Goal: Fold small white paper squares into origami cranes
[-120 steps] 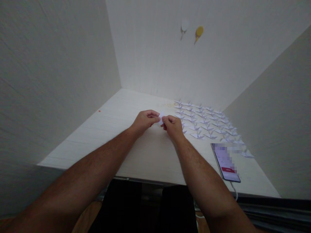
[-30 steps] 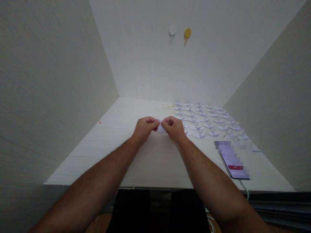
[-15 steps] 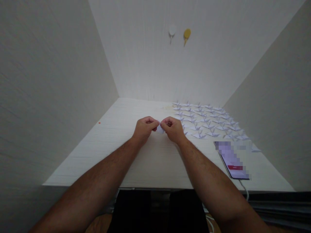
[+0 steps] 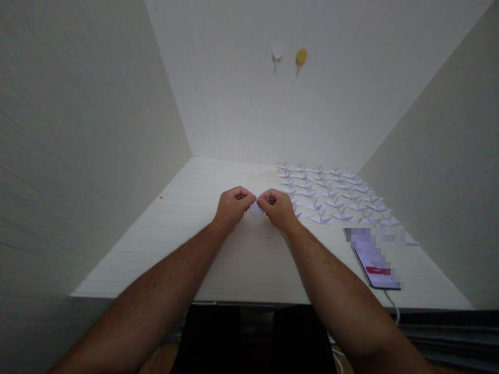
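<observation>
A small piece of white paper [image 4: 257, 210] is pinched between my two hands above the middle of the table. My left hand [image 4: 235, 205] is closed, thumb and forefinger on the paper's left side. From the other side my right hand [image 4: 277, 206] grips it the same way, the thumb tips almost touching. Most of the paper is hidden by the fingers, so its folds cannot be made out. Just right of my right hand stand rows of several folded white paper cranes [image 4: 320, 217].
A phone [image 4: 376, 262] with a lit screen lies at the right front, its white cable [image 4: 393, 306] running over the table's edge. Walls enclose the white table [image 4: 156, 249] on three sides. A white hook [image 4: 277, 54] and a yellow hook [image 4: 301, 56] are on the back wall.
Both hands keep their pinch on the paper and have hardly moved. The whole view has shifted slightly.
</observation>
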The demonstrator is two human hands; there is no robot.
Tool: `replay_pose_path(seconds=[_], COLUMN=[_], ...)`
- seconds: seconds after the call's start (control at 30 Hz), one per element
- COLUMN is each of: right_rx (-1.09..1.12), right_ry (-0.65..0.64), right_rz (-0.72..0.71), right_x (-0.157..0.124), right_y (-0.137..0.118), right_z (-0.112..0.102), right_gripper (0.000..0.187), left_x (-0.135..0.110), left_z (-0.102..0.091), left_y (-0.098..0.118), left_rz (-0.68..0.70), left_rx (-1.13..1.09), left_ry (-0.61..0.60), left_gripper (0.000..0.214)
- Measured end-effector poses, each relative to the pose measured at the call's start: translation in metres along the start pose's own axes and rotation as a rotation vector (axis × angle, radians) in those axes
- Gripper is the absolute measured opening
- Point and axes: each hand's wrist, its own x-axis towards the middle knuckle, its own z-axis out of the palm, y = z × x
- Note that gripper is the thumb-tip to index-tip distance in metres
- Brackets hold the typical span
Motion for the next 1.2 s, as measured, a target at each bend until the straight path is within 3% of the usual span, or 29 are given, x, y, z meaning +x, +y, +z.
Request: replay_pose_path(seconds=[0.17,0.33,0.57,0.7,1.0,1.2], right_rx=[0.039,-0.013,-0.089,-0.117,0.177,0.133], right_ry=[-0.028,-0.152,-0.173,-0.213,-0.079,0.074], right_rz=[0.059,0.075,0.043,0.042,0.148,0.144], right_x=[0.001,-0.002,-0.002,-0.001,0.001,0.006], right_y=[0.001,-0.001,-0.001,-0.002,-0.002,0.0], right_z=[0.001,-0.002,-0.006,-0.005,0.001,-0.002], right_gripper=[0.021,0.025,0.023,0.022,0.018,0.012], left_x=[0.0,0.0,0.001,0.004,0.007,0.004], left_z=[0.001,0.003,-0.002,-0.001,0.003,0.001], left_y=[0.0,0.001,-0.001,-0.008,-0.01,-0.007], left_rz=[0.013,-0.004,-0.005,-0.024,-0.026,0.003], left_rx=[0.017,-0.018,-0.039,-0.106,-0.199,-0.086], left_ry=[0.039,0.045,-0.07,0.009,0.072,-0.046], left_gripper=[0.012,0.016,0.017,0.019,0.016,0.018])
